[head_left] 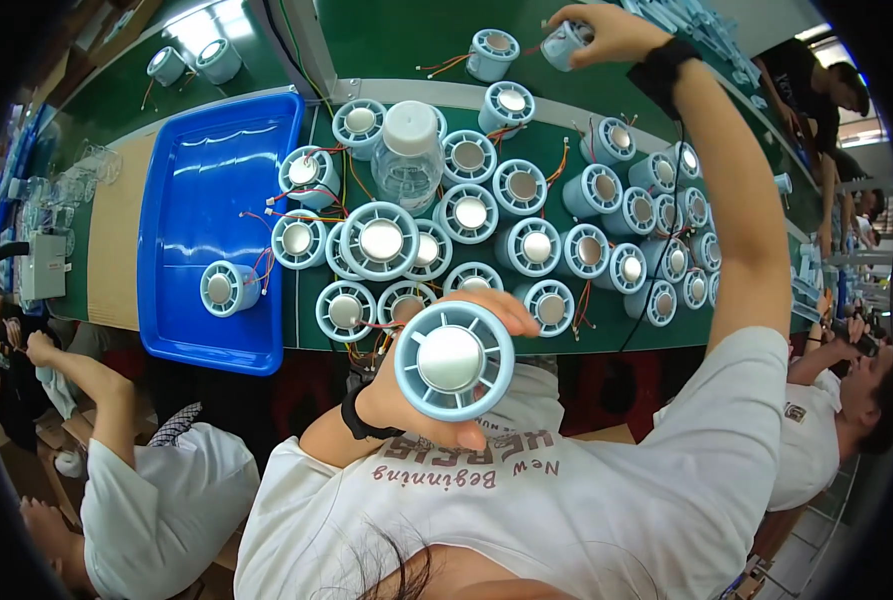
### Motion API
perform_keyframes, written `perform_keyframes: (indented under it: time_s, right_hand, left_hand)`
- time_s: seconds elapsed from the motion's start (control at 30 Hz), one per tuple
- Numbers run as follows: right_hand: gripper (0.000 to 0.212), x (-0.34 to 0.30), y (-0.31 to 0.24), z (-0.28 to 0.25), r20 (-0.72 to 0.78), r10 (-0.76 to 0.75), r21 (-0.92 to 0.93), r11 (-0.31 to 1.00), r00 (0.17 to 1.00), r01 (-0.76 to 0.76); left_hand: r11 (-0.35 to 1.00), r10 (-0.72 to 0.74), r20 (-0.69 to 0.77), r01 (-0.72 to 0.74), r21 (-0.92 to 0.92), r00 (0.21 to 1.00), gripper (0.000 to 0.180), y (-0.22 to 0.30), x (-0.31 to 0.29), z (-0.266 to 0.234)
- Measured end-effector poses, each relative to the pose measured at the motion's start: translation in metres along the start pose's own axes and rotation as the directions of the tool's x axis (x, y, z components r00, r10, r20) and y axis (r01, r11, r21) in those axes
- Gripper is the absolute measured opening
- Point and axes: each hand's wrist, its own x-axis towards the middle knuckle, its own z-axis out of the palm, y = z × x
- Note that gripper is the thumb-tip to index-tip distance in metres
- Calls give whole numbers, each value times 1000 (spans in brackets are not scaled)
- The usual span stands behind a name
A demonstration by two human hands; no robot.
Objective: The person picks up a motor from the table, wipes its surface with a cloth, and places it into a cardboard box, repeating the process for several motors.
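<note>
**Your left hand (394, 395) and right hand (614, 35) each grip a cup**

Your left hand is clamped around the near cup (451, 360), raised in front of your white shirt (606, 500), its silver end facing up between fingers and thumb. Your right hand, arm stretched out, has its thumb and fingers closed about the far cup (560, 48), beyond the metal rail (416, 92); whether that cup touches the surface cannot be told. A wired cup (493, 57) stands just to its left. Between your hands, more pale-blue cups crowd the green bench (611, 337) around a clear bottle (408, 165). At left, a blue tray (216, 190) carries a single cup (228, 289).
</note>
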Motion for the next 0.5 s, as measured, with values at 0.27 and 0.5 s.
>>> perform_keyframes:
  time_s: [0.27, 0.5]
  right_hand:
    - [60, -85, -210, -116, 642, 350, 293, 711, 683, -639]
    - [52, -134, -282, -91, 593, 361, 315, 718, 720, -620]
  left_hand:
    - [959, -78, -172, 27, -282, 982, 87, -10, 10, 20]
    - [897, -90, -125, 26, -442, 988, 96, -1, -5, 39]
